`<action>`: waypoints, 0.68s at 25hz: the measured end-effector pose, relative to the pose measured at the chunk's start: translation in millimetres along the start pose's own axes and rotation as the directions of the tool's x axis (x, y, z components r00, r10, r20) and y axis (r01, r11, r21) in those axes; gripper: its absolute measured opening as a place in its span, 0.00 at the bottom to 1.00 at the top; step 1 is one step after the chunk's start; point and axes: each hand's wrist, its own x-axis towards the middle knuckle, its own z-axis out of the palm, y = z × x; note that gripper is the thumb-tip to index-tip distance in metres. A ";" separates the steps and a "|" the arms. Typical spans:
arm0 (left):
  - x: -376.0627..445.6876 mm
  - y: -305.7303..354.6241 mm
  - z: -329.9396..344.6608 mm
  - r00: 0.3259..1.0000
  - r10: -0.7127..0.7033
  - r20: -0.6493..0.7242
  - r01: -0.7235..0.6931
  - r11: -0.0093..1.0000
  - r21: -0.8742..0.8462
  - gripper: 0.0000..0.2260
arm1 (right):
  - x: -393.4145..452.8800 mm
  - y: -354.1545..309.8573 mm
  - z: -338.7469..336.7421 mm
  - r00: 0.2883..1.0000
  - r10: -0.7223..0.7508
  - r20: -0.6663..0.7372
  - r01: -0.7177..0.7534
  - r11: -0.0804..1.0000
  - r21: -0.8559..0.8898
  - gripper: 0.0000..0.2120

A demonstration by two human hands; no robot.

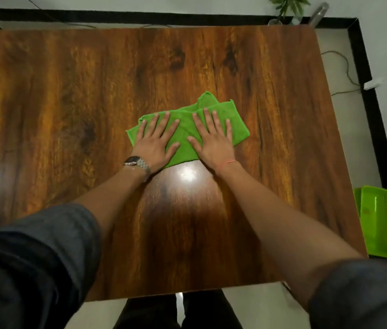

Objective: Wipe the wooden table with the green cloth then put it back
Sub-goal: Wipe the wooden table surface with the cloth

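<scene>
A green cloth [184,131] lies crumpled in the middle of the wooden table [69,96]. My left hand [155,142], with a metal watch on its wrist, presses flat on the cloth's left half, fingers spread. My right hand [212,141], with a thin orange band on its wrist, presses flat on the right half, fingers spread too. Both palms cover much of the cloth; its far corner sticks out beyond my right fingertips. Neither hand grips the cloth.
A green plastic tray [381,222] sits on the floor beyond the table's right edge. A potted plant [287,7] stands past the far right corner. A cable and white plug [373,83] lie on the floor at the right.
</scene>
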 end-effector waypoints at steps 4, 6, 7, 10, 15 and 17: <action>-14.6 55.5 10.3 0.996 0.089 0.006 -0.089 0.996 0.005 0.28 | -54.3 35.4 2.2 0.997 0.075 -0.011 -0.074 0.997 0.029 0.30; -48.3 88.3 19.6 0.991 0.135 0.012 -0.135 0.991 0.005 0.29 | -109.7 43.0 11.1 0.991 0.130 -0.022 -0.129 0.990 0.055 0.30; -66.3 106.4 23.9 0.986 0.167 0.019 -0.167 0.986 0.003 0.29 | -140.5 47.6 14.9 0.986 0.164 -0.036 -0.162 0.985 0.059 0.30; -124.1 155.7 37.1 0.963 0.261 0.070 -0.261 0.965 -0.005 0.31 | -228.4 57.5 26.5 0.973 0.231 -0.013 -0.229 0.971 0.069 0.29; -183.2 235.5 52.7 0.895 0.406 0.184 -0.404 0.913 -0.048 0.32 | -343.3 85.4 38.6 0.908 0.419 0.015 -0.419 0.906 0.058 0.28; -183.8 271.5 57.1 0.846 0.479 0.233 -0.478 0.876 -0.062 0.31 | -368.6 101.9 38.9 0.831 0.556 0.017 -0.554 0.825 0.107 0.28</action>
